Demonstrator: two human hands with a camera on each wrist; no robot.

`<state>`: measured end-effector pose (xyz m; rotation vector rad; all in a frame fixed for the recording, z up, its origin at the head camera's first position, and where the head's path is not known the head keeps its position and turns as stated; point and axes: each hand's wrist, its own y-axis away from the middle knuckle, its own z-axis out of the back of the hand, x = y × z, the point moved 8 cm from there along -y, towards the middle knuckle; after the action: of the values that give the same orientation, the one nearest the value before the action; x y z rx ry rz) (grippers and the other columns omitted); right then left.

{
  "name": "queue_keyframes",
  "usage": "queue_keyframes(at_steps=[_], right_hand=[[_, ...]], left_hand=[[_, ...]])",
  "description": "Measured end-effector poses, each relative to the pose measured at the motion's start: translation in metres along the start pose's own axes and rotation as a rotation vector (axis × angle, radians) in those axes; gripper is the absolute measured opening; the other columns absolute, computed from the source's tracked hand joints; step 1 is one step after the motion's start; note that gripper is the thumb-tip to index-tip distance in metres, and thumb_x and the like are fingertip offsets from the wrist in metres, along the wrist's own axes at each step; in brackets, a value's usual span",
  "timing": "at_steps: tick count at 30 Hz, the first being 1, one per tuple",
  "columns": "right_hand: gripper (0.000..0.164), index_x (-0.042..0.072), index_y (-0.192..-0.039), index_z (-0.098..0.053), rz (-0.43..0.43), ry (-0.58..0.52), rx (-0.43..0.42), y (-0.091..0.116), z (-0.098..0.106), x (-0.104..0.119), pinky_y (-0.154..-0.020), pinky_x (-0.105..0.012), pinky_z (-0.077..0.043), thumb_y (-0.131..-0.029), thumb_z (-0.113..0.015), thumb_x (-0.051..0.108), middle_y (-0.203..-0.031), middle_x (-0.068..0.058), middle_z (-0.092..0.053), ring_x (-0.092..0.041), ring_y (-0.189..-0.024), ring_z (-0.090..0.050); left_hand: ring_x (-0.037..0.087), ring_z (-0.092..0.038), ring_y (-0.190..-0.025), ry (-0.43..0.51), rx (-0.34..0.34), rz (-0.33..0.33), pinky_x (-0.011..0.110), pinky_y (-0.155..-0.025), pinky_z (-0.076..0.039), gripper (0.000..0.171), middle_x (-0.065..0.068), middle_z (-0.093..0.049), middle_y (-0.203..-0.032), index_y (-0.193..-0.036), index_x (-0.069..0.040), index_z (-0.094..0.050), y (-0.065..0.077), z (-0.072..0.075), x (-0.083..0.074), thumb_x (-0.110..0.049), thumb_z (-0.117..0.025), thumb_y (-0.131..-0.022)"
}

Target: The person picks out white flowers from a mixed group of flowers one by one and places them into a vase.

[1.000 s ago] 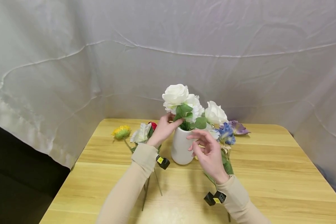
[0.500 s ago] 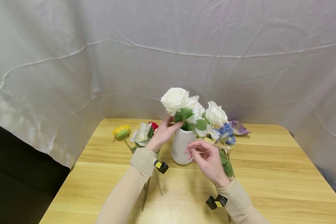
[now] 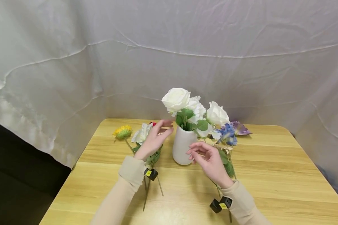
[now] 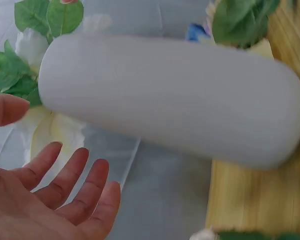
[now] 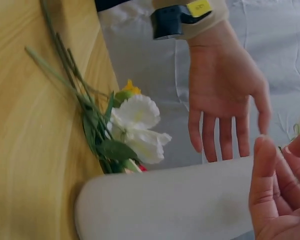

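Observation:
A white vase (image 3: 183,147) stands upright in the middle of the table, with green leaves (image 3: 186,118) at its mouth. A large white rose (image 3: 176,99) and a ruffled white flower (image 3: 196,109) rise from it. To the right is another white rose (image 3: 217,114); whether its stem is in the vase I cannot tell. My left hand (image 3: 154,139) is just left of the vase, apart from it, with spread, relaxed fingers and nothing in them. My right hand (image 3: 210,162) hangs before the vase's right side, fingers loosely curled, holding nothing.
Left on the wooden table (image 3: 270,175) lie a yellow flower (image 3: 122,132), a white flower (image 3: 141,133) and a red one (image 3: 153,124), stems pointing towards me. Blue (image 3: 228,134) and purple (image 3: 240,128) flowers lie on the right. A grey curtain (image 3: 169,68) encloses the back.
The white rose on the vase's left has sunk slightly. My left hand has let go of its stem and drawn back to the left. My right hand has lowered a little.

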<state>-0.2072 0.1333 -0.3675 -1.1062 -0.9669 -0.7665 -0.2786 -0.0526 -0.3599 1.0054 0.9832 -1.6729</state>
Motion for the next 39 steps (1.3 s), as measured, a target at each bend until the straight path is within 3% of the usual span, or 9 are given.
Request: queue_keyframes(at_steps=[7, 12, 15, 21, 26, 33, 39], right_hand=[[0.029, -0.012, -0.125, -0.054, -0.195, -0.126, -0.011, 0.004, 0.000, -0.020, -0.077, -0.029, -0.062, -0.099, -0.054, 0.000, -0.102, 0.007, -0.073, -0.006, -0.087, -0.069], [0.029, -0.001, -0.129, -0.053, -0.321, -0.292, 0.012, 0.009, -0.010, -0.031, -0.086, -0.026, -0.060, -0.101, -0.051, 0.006, -0.110, 0.008, -0.072, -0.007, -0.096, -0.068], [0.025, 0.005, -0.128, -0.055, -0.389, -0.387, 0.013, 0.011, -0.018, -0.036, -0.088, -0.025, -0.058, -0.103, -0.050, 0.009, -0.112, 0.008, -0.071, -0.007, -0.099, -0.068], [0.022, 0.012, -0.121, -0.058, -0.534, -0.491, -0.039, 0.015, -0.031, -0.047, -0.094, -0.025, -0.056, -0.102, -0.050, 0.008, -0.110, 0.008, -0.070, -0.009, -0.101, -0.068], [0.027, 0.009, -0.125, -0.056, -0.586, -0.531, -0.034, 0.019, -0.043, -0.055, -0.099, -0.028, -0.054, -0.099, -0.051, 0.004, -0.115, 0.004, -0.069, -0.015, -0.108, -0.066], [0.039, 0.000, -0.137, -0.047, -0.641, -0.560, -0.002, 0.025, -0.058, -0.063, -0.101, -0.029, -0.053, -0.098, -0.051, 0.005, -0.119, 0.001, -0.068, -0.014, -0.108, -0.063], [0.044, -0.004, -0.141, -0.042, -0.654, -0.574, 0.010, 0.026, -0.064, -0.064, -0.100, -0.027, -0.053, -0.098, -0.050, 0.005, -0.117, 0.001, -0.067, -0.014, -0.108, -0.062]], left_hand=[[0.027, -0.064, -0.113, -0.108, -0.127, 0.005, 0.044, -0.101, -0.054, 0.029, 0.014, -0.064, -0.131, -0.129, -0.008, -0.061, 0.020, 0.032, 0.005, -0.021, -0.055, -0.103], [0.027, -0.067, -0.103, -0.204, -0.217, 0.020, 0.043, -0.093, -0.059, 0.022, 0.014, -0.068, -0.119, -0.119, -0.006, -0.065, 0.036, 0.051, 0.009, -0.017, -0.055, -0.102], [0.025, -0.068, -0.096, -0.291, -0.234, 0.043, 0.040, -0.087, -0.060, 0.021, 0.013, -0.069, -0.112, -0.116, -0.007, -0.066, 0.046, 0.057, 0.013, -0.016, -0.055, -0.101], [0.021, -0.068, -0.085, -0.446, -0.175, 0.087, 0.037, -0.079, -0.058, 0.020, 0.010, -0.072, -0.103, -0.112, -0.005, -0.069, 0.059, 0.054, 0.028, -0.016, -0.057, -0.100], [0.014, -0.063, -0.077, -0.506, -0.088, 0.140, 0.032, -0.074, -0.057, 0.020, 0.009, -0.072, -0.099, -0.113, -0.005, -0.068, 0.066, 0.042, 0.043, -0.014, -0.056, -0.100], [0.013, -0.055, -0.065, -0.564, -0.020, 0.228, 0.028, -0.059, -0.046, 0.023, 0.011, -0.074, -0.107, -0.116, -0.009, -0.068, 0.072, 0.028, 0.065, -0.018, -0.055, -0.099], [0.015, -0.062, -0.075, -0.591, 0.005, 0.243, 0.034, -0.068, -0.052, 0.027, 0.008, -0.074, -0.102, -0.119, -0.008, -0.068, 0.071, 0.020, 0.078, -0.020, -0.054, -0.099]])
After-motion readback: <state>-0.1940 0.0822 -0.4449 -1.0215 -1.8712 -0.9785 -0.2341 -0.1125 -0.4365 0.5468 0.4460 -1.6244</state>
